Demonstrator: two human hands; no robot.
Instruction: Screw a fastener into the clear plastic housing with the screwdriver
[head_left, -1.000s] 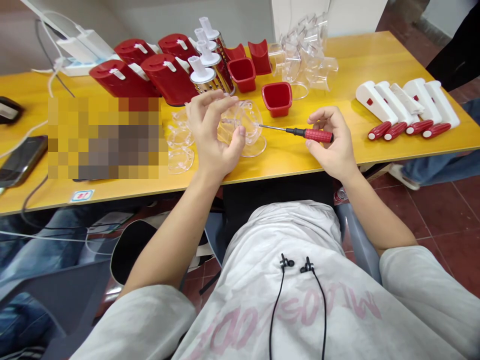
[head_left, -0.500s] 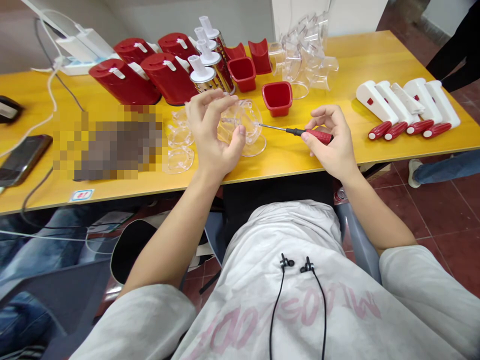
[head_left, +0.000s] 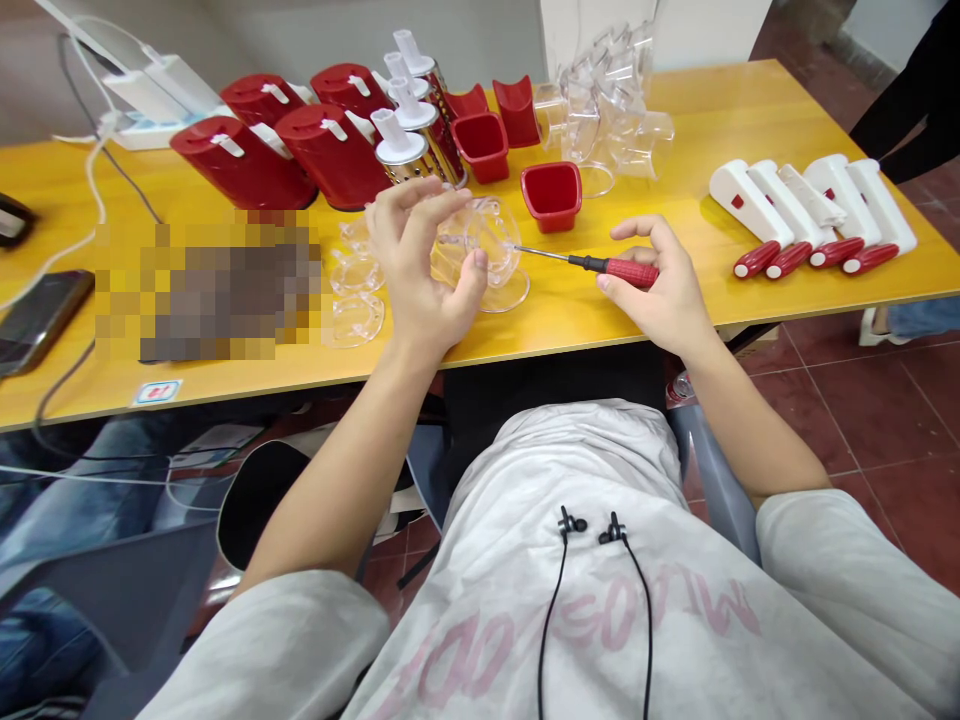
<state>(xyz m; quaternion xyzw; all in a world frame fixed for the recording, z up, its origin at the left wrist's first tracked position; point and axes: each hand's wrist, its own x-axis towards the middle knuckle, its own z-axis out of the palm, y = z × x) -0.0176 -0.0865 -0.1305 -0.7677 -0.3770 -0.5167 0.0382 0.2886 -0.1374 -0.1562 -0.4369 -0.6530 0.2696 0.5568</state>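
Observation:
My left hand [head_left: 426, 265] grips a clear plastic housing [head_left: 501, 240] by its left side, thumb in front and fingers over the top. The housing's round base rests on or just above the table; I cannot tell which. In my right hand [head_left: 664, 285] is a screwdriver [head_left: 631, 272] with a red and black handle, held near level between thumb and fingers. Its thin metal shaft points left, and the tip meets the right side of the housing. Whatever is at the tip is too small to make out. Small clear plastic pieces [head_left: 354, 320] lie left of my left hand.
Red bodies [head_left: 244, 170], metal drums [head_left: 405, 160] and red cups [head_left: 551, 195] stand behind my hands. Clear housings [head_left: 619, 110] are heaped at the back. White handles with red grips [head_left: 761, 215] line the right. A phone [head_left: 45, 320] and cables lie left.
My right fingers have loosened and lifted slightly around the screwdriver handle, with its tip still at the housing. The view has shifted a little. A person's foot at the right has moved.

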